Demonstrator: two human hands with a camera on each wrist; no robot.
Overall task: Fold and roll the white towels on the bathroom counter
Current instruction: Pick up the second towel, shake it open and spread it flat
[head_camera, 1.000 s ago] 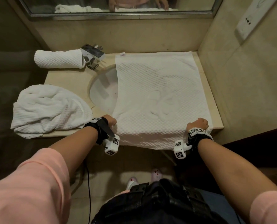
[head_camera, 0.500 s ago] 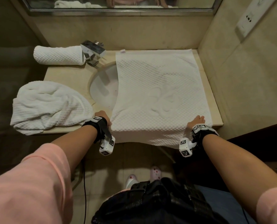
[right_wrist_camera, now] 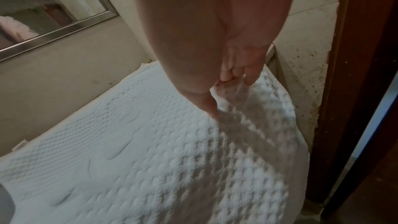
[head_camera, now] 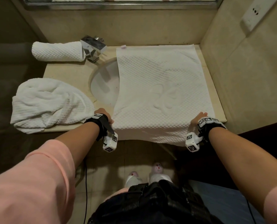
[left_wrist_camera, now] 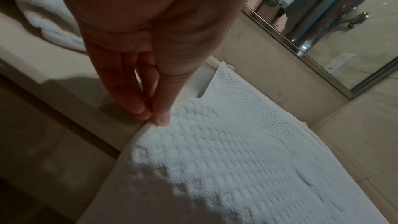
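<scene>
Head view: waffle-textured white towel (head_camera: 163, 88) flat across beige stone counter (head_camera: 66, 73).

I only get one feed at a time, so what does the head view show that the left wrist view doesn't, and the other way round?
Head view only: the rolled towel beside the faucet, the right hand at the flat towel's right edge, and the sink. Left wrist view only: the left hand's thumb and fingers pinching the towel's edge. Both: the flat towel, the crumpled towel, and the counter.
</scene>
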